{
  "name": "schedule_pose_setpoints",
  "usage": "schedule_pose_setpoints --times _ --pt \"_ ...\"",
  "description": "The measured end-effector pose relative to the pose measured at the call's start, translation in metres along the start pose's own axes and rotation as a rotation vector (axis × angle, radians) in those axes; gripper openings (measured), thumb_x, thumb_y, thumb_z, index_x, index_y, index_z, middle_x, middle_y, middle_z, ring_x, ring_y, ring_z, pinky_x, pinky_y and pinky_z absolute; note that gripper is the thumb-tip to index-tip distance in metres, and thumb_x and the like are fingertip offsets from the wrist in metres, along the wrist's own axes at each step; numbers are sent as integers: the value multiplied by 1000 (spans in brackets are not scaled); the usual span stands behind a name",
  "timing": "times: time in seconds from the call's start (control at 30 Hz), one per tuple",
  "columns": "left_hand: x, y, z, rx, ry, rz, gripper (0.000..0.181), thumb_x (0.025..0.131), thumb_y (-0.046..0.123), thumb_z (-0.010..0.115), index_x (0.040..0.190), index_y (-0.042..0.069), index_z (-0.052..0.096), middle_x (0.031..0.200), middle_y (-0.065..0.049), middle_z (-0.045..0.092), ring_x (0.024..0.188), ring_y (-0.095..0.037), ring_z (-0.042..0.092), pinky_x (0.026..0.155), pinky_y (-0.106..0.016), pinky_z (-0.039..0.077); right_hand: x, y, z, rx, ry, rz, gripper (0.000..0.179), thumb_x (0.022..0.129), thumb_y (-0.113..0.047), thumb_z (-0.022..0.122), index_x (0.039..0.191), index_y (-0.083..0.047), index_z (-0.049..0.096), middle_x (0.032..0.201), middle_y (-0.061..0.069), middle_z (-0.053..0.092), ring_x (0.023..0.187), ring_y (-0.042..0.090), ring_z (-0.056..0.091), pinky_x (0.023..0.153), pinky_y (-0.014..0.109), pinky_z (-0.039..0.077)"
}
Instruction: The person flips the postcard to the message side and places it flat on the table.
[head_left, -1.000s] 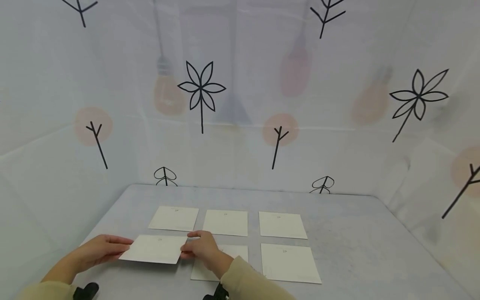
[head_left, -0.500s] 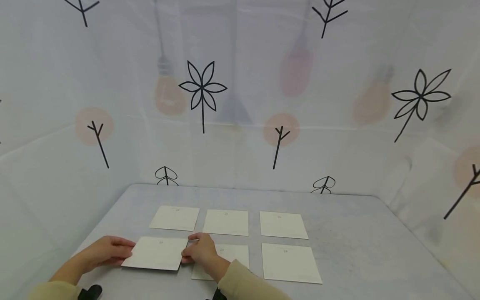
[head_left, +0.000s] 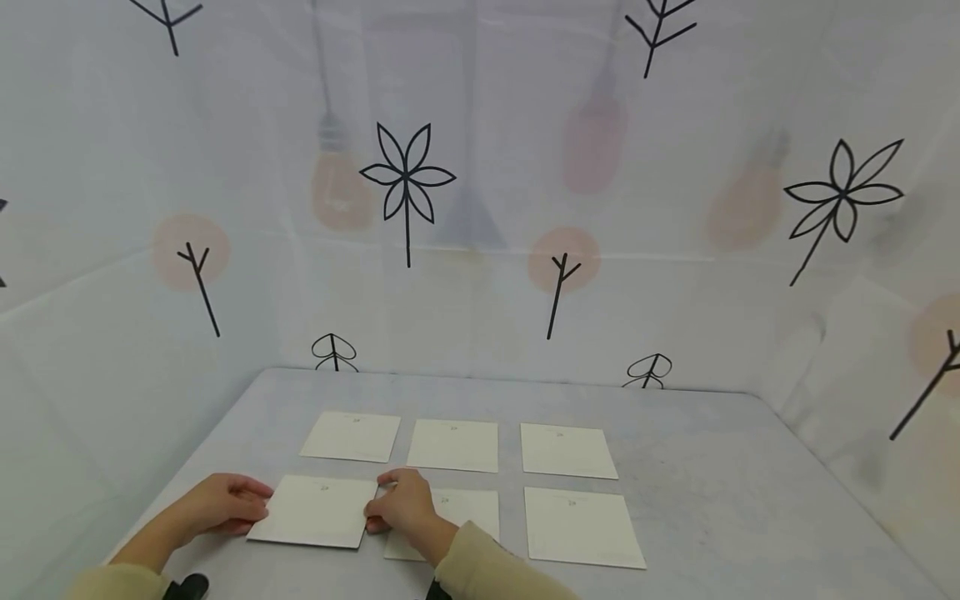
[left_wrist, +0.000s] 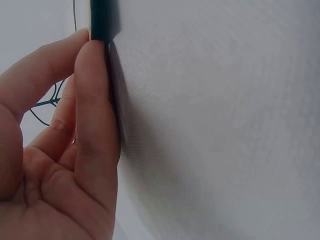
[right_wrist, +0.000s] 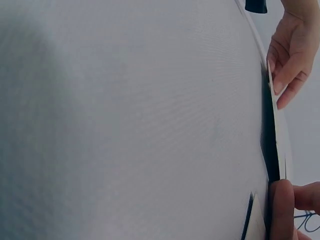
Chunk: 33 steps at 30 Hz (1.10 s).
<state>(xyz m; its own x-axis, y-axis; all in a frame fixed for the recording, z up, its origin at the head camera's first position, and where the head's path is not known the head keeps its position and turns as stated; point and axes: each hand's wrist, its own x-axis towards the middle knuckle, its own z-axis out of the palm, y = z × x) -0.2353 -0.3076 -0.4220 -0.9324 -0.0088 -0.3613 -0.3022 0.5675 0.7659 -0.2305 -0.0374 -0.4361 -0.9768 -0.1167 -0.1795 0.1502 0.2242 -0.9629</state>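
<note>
Both hands hold a blank white card (head_left: 313, 511) by its opposite sides, low over the table at the front left. My left hand (head_left: 225, 505) pinches its left edge between thumb and fingers; the left wrist view shows the fingertips (left_wrist: 92, 65) against that edge. On the other side my right hand (head_left: 407, 505) pinches the right edge. Seen from the right wrist, the card's thin edge (right_wrist: 276, 131) stands over a dark shadow strip. A small faint mark sits near its far edge. Partly behind the right hand and sleeve lies another white card (head_left: 471, 507).
Three similar cards lie in a back row: left (head_left: 352, 437), middle (head_left: 453, 446) and right (head_left: 568, 451). One more card (head_left: 583, 527) lies at the front right. The pale grey table (head_left: 720, 492) meets a white curtain (head_left: 480, 317) printed with plants and bulbs.
The card in both hands has come down closer to the table and slightly toward me, its shadow narrowing. Both hands have moved slightly along with it. The other cards have stayed put.
</note>
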Motion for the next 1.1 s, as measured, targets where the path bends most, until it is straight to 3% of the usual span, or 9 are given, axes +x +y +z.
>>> schedule_pose_setpoints --times 0.37,0.57,0.97,1.1 --pt "1 5 3 42 21 -33 33 77 8 73 104 -6 60 83 -4 61 69 -15 58 62 -28 53 0 -2 0 -22 19 1 36 68 11 72 100 -1 62 50 6 59 40 11 57 43 23 51" --pt "-1 6 6 60 39 -18 33 76 6 73 103 -6 59 83 -6 58 65 -15 57 60 -27 53 -2 -2 0 -35 23 -12 36 67 10 73 100 -1 62 50 5 59 40 12 58 43 23 51" --pt "-2 9 6 44 44 -36 37 75 7 75 105 -6 58 84 -9 56 64 -14 57 60 -26 53 -2 -2 1 -47 40 -19 40 68 5 77 105 -2 62 48 3 58 40 12 59 44 23 50" --pt "-2 9 7 29 52 -37 43 74 9 76 108 -7 57 85 -9 57 63 -14 57 60 -27 53 1 -1 -1 -34 43 -59 41 69 3 77 107 -1 62 54 1 60 44 13 60 47 23 50"
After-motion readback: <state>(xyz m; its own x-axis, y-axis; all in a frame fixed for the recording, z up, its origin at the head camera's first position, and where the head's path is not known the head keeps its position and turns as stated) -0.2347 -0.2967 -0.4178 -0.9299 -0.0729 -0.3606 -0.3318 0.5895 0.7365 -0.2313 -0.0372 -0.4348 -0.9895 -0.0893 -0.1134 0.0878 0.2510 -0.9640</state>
